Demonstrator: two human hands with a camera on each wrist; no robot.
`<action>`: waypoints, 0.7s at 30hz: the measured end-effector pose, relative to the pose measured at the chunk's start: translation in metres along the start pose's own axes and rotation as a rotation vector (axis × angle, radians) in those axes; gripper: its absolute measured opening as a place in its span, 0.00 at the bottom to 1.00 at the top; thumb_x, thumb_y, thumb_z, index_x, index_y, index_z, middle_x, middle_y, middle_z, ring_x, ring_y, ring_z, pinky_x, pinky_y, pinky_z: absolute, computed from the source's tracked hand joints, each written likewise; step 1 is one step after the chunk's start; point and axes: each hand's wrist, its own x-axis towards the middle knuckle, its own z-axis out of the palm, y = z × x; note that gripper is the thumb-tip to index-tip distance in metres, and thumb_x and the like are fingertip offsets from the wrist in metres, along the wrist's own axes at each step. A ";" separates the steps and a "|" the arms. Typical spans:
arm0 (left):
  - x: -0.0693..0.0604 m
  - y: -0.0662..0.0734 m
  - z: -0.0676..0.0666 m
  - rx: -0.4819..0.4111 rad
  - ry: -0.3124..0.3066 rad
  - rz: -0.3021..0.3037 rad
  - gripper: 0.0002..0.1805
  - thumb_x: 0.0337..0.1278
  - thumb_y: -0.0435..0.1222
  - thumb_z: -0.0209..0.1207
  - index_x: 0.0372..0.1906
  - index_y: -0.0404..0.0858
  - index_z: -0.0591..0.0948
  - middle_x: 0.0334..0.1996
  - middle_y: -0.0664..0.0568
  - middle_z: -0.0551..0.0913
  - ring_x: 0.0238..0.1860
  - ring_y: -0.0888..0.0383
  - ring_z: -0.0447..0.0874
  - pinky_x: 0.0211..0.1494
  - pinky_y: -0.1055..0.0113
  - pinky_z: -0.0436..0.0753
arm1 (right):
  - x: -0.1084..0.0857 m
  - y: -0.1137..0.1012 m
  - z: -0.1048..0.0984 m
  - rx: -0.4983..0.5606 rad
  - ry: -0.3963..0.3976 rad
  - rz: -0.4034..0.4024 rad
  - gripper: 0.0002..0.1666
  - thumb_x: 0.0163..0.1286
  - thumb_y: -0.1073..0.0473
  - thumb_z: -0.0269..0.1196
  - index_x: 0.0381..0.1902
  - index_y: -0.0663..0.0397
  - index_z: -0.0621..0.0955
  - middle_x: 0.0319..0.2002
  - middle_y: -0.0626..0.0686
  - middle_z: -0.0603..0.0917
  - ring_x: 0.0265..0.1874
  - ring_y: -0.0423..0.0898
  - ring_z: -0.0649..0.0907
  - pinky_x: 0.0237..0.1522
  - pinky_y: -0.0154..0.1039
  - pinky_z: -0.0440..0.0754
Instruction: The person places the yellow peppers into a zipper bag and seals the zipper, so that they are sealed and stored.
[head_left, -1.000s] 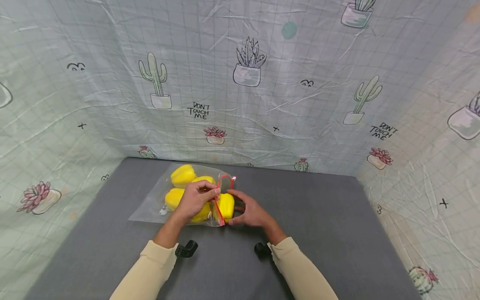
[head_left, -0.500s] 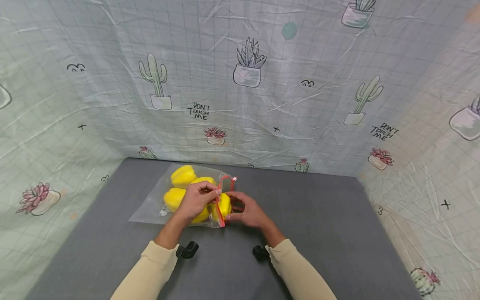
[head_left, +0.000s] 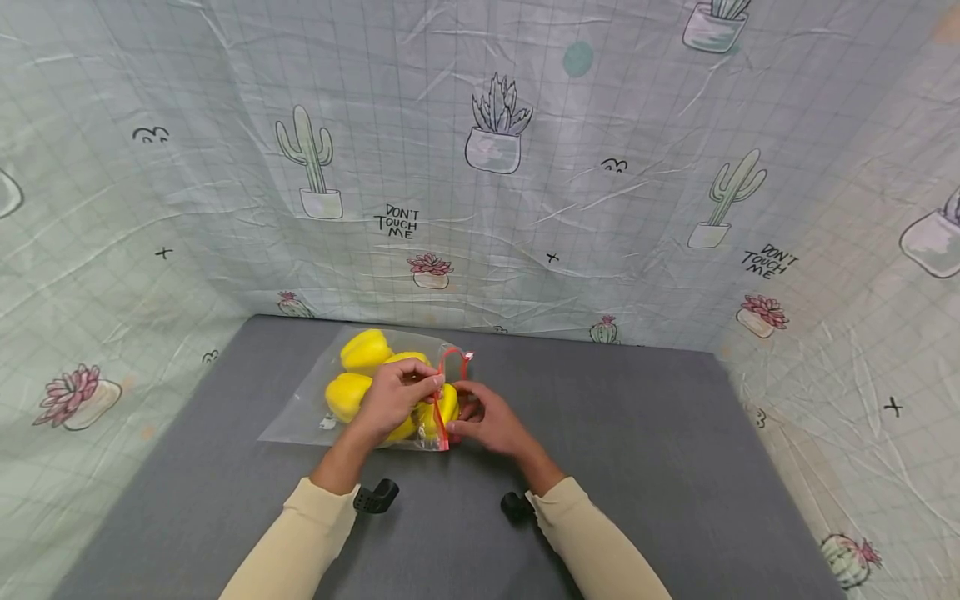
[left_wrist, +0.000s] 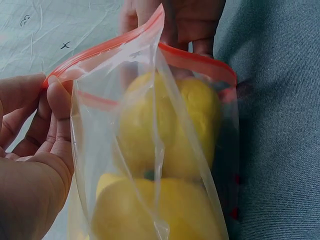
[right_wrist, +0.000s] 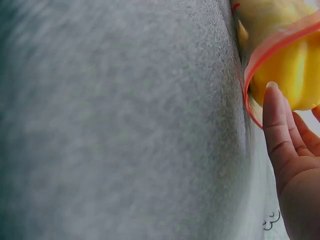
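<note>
A clear zip bag [head_left: 300, 417] with a red-edged mouth lies on the table, holding several yellow bell peppers [head_left: 365, 352]. My left hand [head_left: 390, 402] pinches the bag's red rim between thumb and fingers, keeping the mouth apart, as the left wrist view shows. At that mouth sits one bell pepper [right_wrist: 287, 75], mostly inside the bag. My right hand [head_left: 497, 421] is at its outer end, fingers spread on the far side and a straight thumb [right_wrist: 278, 120] against the pepper. The right fingertips are partly hidden behind the rim in the left wrist view.
The bag lies on a grey table [head_left: 615, 450]. Behind it hangs a pale curtain [head_left: 540, 217] printed with cacti, which also runs along both sides. A dark wrist device [head_left: 377, 497] sits at the left cuff, another [head_left: 516, 507] at the right.
My right hand has moved left, pushing the bell pepper deeper into the bag's mouth. Its fingers have drawn closer together. The left hand stays at the rim.
</note>
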 end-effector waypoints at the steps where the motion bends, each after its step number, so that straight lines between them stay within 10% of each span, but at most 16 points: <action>1: 0.000 0.001 0.001 -0.004 0.000 0.005 0.11 0.67 0.34 0.67 0.43 0.28 0.85 0.35 0.45 0.87 0.33 0.58 0.87 0.43 0.68 0.89 | 0.001 -0.001 0.001 0.001 0.003 -0.008 0.37 0.69 0.62 0.72 0.73 0.57 0.72 0.61 0.62 0.79 0.42 0.51 0.85 0.44 0.34 0.87; 21: 0.003 0.007 0.011 0.008 0.049 -0.020 0.09 0.67 0.34 0.68 0.43 0.30 0.87 0.33 0.49 0.86 0.34 0.56 0.86 0.43 0.70 0.89 | 0.009 -0.008 0.015 0.041 0.136 0.082 0.29 0.67 0.65 0.70 0.65 0.59 0.77 0.54 0.65 0.84 0.45 0.56 0.89 0.37 0.38 0.88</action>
